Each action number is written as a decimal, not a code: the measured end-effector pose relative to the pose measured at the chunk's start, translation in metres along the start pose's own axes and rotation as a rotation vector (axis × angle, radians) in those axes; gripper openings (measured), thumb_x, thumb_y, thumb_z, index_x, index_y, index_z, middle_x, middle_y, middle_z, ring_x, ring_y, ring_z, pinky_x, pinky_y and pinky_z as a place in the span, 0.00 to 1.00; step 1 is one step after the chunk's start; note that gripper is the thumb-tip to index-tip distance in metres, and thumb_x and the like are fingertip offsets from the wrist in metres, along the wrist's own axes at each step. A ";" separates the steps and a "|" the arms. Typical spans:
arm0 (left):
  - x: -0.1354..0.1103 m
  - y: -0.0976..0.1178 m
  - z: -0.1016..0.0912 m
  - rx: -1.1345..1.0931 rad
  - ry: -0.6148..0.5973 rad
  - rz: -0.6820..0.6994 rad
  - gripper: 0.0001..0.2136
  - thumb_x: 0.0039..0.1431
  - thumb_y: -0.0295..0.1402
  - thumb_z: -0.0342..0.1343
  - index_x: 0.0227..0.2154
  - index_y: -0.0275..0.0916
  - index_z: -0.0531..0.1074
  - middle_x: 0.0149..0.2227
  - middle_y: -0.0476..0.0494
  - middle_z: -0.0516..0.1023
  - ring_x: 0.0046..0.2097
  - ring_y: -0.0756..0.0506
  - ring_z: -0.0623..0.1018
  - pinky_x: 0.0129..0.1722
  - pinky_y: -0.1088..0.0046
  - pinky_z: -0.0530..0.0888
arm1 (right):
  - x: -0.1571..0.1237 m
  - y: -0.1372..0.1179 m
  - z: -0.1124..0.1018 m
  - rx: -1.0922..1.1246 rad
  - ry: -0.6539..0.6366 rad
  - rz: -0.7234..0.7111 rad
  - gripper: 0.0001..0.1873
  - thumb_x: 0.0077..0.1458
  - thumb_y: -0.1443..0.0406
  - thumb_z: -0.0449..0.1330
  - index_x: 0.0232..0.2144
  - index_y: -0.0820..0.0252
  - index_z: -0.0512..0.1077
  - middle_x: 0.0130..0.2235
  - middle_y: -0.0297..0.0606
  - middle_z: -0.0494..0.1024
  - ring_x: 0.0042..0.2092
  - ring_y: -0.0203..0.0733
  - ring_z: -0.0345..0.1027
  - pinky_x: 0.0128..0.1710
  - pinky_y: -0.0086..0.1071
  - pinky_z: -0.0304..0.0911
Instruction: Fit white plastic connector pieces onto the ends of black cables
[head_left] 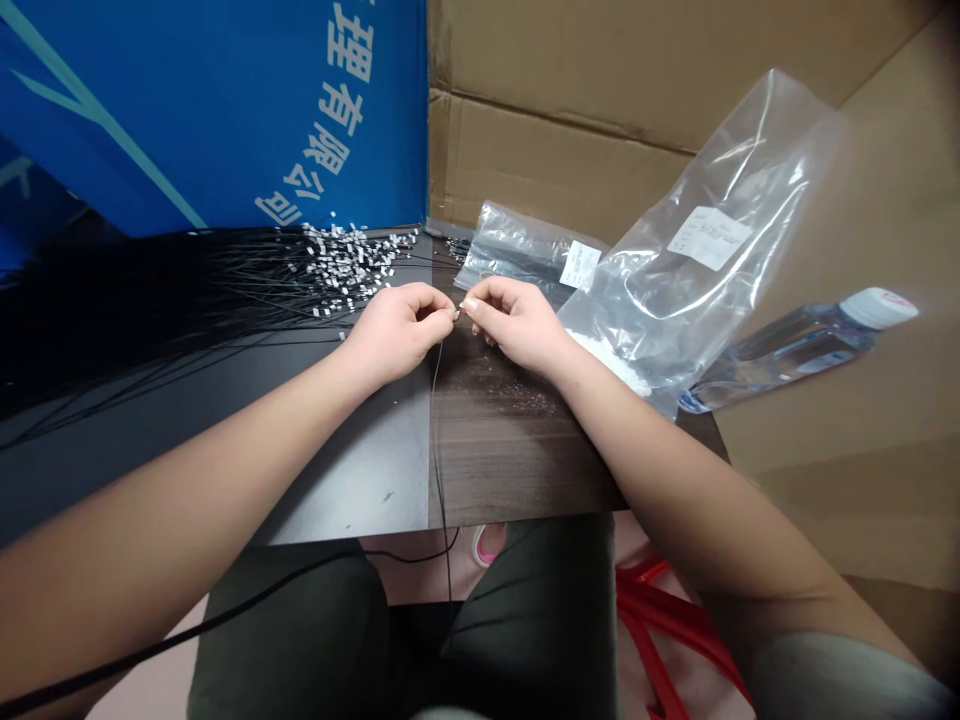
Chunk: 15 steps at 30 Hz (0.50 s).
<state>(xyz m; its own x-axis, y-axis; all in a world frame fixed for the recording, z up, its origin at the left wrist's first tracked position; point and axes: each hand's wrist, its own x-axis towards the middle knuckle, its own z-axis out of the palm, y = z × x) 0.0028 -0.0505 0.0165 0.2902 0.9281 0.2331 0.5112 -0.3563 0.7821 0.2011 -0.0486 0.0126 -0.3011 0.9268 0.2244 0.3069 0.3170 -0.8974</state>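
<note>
My left hand (397, 335) and my right hand (517, 325) meet at the fingertips above a dark wood-grain table (502, 450). Between them is a tiny metal part (459, 313), mostly hidden by my fingers. My left fingers pinch a thin black wire (436, 440), which hangs down past the table edge. My right thumb and forefinger pinch the tiny part. Beyond my left hand lies a spread of long black wires (187, 310), their ends tipped with small white-and-silver connectors (352, 265).
Clear plastic bags (697, 240) lie to the right, one with a white label, and a water bottle (795, 350) lies beyond them. A blue printed banner (225, 110) and cardboard (555, 110) stand behind the table. My dark-trousered knees (480, 640) and a red object (667, 630) sit below.
</note>
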 end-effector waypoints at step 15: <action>0.001 -0.003 0.001 0.010 -0.002 0.050 0.10 0.59 0.37 0.58 0.33 0.36 0.81 0.36 0.43 0.84 0.38 0.44 0.78 0.45 0.66 0.73 | 0.000 0.001 0.001 0.011 -0.004 -0.026 0.08 0.65 0.63 0.60 0.31 0.57 0.70 0.28 0.32 0.72 0.32 0.38 0.65 0.36 0.35 0.62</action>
<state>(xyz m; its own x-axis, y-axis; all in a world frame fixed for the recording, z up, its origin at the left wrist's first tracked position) 0.0018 -0.0481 0.0138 0.3170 0.9089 0.2708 0.5042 -0.4033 0.7636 0.2005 -0.0484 0.0110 -0.3124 0.9176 0.2460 0.2891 0.3385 -0.8955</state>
